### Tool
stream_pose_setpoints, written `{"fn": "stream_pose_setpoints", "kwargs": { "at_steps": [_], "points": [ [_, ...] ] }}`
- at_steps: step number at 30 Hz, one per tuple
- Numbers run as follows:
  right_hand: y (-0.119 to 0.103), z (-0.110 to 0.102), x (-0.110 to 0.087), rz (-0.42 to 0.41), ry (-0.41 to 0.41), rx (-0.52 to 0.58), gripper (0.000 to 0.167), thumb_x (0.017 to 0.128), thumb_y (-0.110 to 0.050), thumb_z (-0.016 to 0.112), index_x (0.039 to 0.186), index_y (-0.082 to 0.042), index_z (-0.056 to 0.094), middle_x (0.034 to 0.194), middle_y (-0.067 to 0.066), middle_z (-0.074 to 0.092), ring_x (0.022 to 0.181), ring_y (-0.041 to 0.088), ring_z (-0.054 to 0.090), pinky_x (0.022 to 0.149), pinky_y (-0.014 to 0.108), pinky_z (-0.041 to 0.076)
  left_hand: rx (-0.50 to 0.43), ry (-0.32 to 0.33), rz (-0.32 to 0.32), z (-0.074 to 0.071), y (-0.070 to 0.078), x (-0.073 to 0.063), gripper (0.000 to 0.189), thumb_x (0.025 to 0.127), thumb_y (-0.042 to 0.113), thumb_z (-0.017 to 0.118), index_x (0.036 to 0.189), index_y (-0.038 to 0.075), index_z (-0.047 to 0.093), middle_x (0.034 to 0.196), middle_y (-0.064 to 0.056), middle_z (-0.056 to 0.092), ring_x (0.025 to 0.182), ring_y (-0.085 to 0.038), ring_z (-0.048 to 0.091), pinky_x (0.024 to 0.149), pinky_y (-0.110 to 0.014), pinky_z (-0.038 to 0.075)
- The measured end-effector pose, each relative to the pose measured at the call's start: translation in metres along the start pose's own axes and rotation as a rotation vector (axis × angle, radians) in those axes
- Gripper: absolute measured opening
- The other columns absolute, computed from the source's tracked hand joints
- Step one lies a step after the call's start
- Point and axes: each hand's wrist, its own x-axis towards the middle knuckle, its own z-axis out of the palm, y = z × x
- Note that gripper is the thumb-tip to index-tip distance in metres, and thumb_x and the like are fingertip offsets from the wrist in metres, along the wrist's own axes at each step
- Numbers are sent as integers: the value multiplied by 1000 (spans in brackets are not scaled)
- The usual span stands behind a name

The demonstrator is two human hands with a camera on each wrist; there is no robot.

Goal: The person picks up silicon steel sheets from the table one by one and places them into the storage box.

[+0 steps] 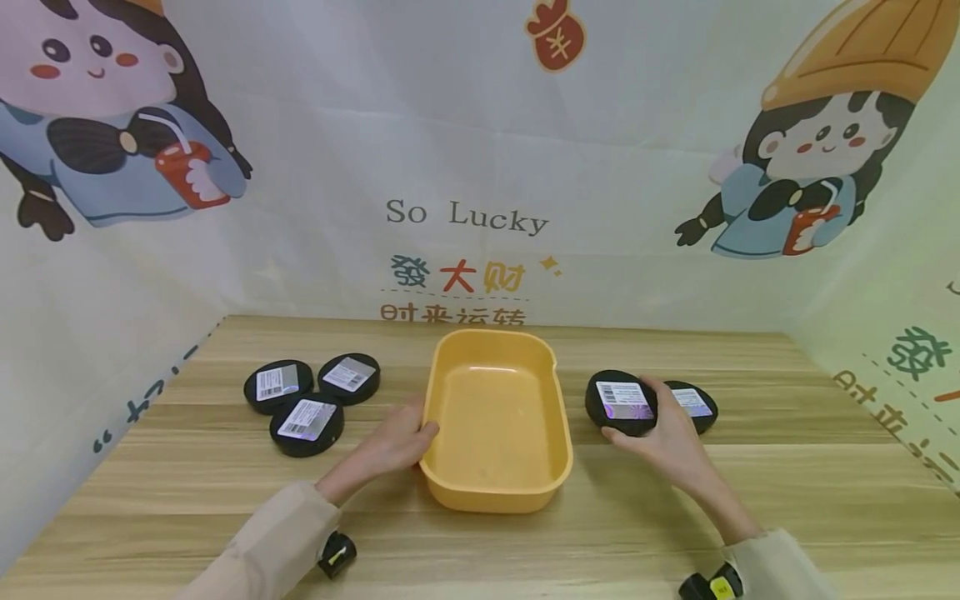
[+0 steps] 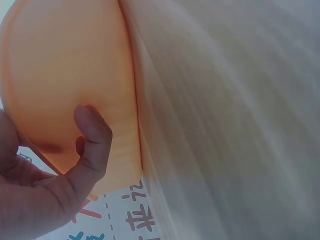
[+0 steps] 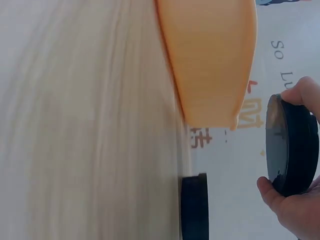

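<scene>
A yellow plastic tub [image 1: 492,492] stands on the table in the middle of the head view, with nothing in it. My left hand [image 1: 397,437] grips its left side, thumb over the rim; in the left wrist view, fingers [image 2: 95,145] lie against the outer wall. To the right of the tub, my right hand [image 1: 670,446] holds a flat, round black container [image 1: 609,414] with a white label on top. Thumb and fingers pinch its edge, and the right wrist view shows this container [image 3: 300,145] raised above the table. A second black container [image 1: 701,408] lies just behind that hand.
Three more labelled round black containers [image 1: 306,427] sit grouped on the table left of the tub. A printed cloth [image 1: 465,167] hangs behind and along the sides of the wooden table [image 1: 480,558]. Dark wrist-worn devices [image 1: 337,554] show at both sleeves.
</scene>
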Motion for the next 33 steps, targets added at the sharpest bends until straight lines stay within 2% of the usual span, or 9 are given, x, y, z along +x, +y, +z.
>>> {"fn": "stream_pose_setpoints", "kwargs": {
  "at_steps": [5,10,18,25,33],
  "points": [
    [-6,6,4,11,2,12,80,68,-27,73,129,4,30,124,29,40,113,44,38,91,56,31,-14,0,-12,0,-1,1,26,84,4,45,107,-9,46,67,-8,53,49,-14,51,45,-26,43],
    [-13,12,12,27,-15,61,82,69,-27,72,131,3,28,128,27,37,116,41,37,94,55,30,-33,-25,-4,-2,-2,4,28,87,6,44,110,-10,45,70,-10,55,53,-14,53,47,-26,44],
    [-23,24,22,25,-24,118,84,68,-26,73,133,3,28,133,25,34,121,38,34,99,50,27,30,-39,-47,-5,-1,9,26,89,12,43,105,-8,48,65,-8,54,49,-13,50,45,-24,42],
    [-32,32,29,6,-20,127,81,66,-23,75,129,2,32,124,24,44,111,36,44,93,49,34,21,-89,-53,-6,0,12,13,86,8,41,88,-2,48,60,-10,53,40,-13,45,38,-26,41],
    [-35,39,34,-20,-32,123,79,66,-25,75,128,2,34,123,23,44,110,34,45,93,47,35,74,-106,-79,-6,5,13,14,85,7,39,74,2,48,53,-5,47,37,-10,40,35,-19,33]
  ]
}}
